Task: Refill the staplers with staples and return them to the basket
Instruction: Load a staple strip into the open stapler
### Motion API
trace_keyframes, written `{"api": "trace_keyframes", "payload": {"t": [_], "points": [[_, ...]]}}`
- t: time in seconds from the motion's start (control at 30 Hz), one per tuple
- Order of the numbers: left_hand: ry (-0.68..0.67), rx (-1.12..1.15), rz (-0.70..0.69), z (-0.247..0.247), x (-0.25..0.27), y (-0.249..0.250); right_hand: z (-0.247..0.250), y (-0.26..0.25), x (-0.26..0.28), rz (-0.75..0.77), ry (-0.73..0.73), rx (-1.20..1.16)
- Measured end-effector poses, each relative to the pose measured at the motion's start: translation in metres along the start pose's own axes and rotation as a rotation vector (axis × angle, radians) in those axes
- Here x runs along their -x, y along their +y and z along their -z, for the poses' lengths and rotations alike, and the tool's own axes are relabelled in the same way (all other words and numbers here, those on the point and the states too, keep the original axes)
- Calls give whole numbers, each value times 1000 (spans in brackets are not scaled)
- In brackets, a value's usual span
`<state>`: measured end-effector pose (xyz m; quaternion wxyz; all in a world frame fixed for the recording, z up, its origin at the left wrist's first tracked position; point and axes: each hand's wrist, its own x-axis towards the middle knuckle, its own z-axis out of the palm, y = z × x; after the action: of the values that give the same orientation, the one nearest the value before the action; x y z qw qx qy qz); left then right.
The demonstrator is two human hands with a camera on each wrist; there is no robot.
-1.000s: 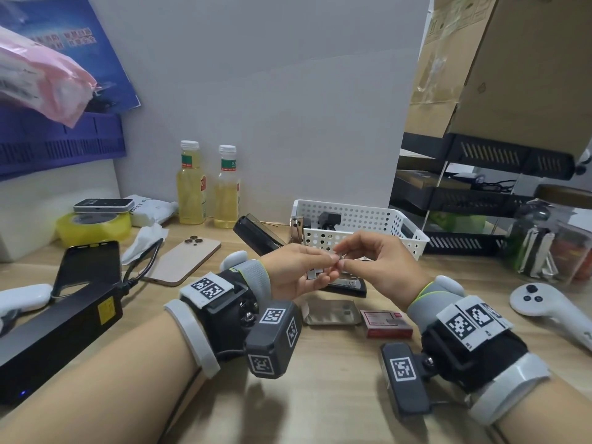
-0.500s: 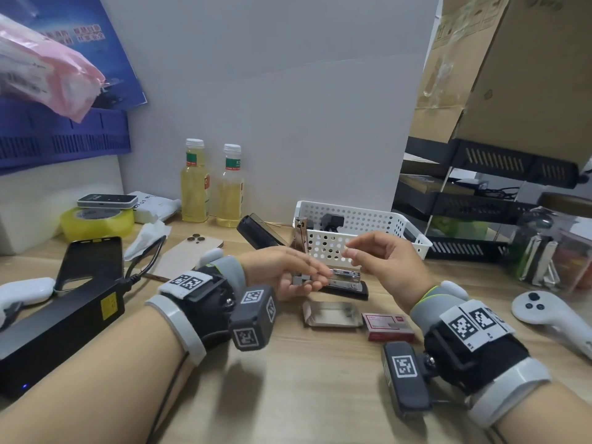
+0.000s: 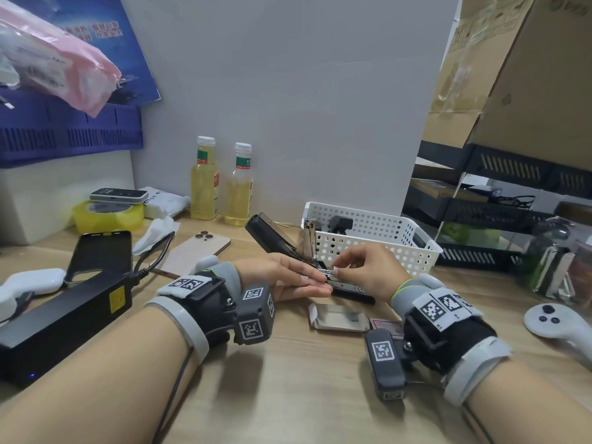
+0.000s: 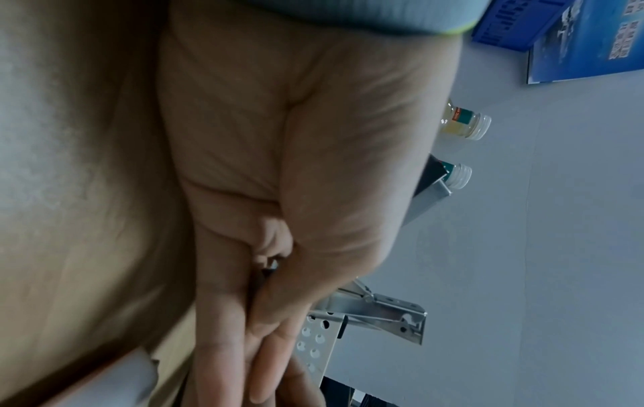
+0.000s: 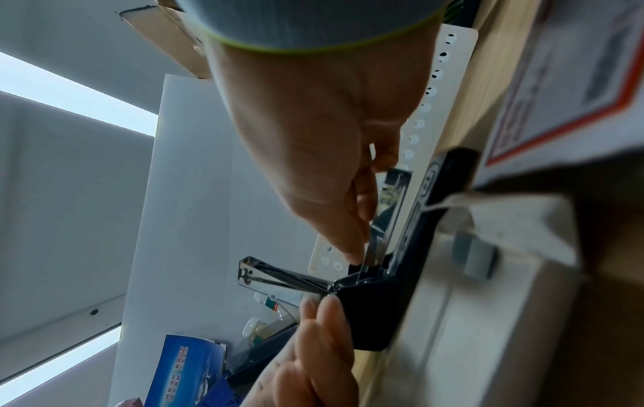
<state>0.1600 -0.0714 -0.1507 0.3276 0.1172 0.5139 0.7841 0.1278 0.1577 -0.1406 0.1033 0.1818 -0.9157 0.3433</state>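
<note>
Stapler: black body (image 3: 350, 291) lying on the wooden desk (image 3: 288, 395) just in front of the basket, its lid swung open and back, metal arm (image 5: 278, 276) standing up from the hinge, staple channel exposed.
Right hand (image 3: 368, 270): thumb and forefinger pinched on a strip of staples (image 5: 374, 245), setting it down into the open channel near the hinge; remaining fingers curled.
Left hand (image 3: 288, 277): palm up, fingers extended and nearly flat beside the stapler, fingertips (image 5: 324, 314) at its hinge end; whether it carries more staples cannot be told.
Basket: white perforated plastic (image 3: 378, 238), on the desk behind both hands; a dark item inside, too hidden to identify.
Staple boxes: one opened cardboard tray (image 3: 336, 318) and one red box (image 3: 384, 325), on the desk close before the stapler.
Other desk items: two bottles of yellow liquid (image 3: 221, 184), a phone face down (image 3: 198, 251), yellow tape roll (image 3: 107, 216), black power brick (image 3: 61, 322), white controller (image 3: 557, 325).
</note>
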Motion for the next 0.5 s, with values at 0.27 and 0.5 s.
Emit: {"api": "trace_keyframes", "payload": {"t": [0.27, 0.5], "points": [[36, 10, -30, -1, -2, -2, -5, -1, -5, -13, -60, 46], [-33, -27, 1, 1, -3, 1, -4, 4, -2, -59, -82, 30]]}}
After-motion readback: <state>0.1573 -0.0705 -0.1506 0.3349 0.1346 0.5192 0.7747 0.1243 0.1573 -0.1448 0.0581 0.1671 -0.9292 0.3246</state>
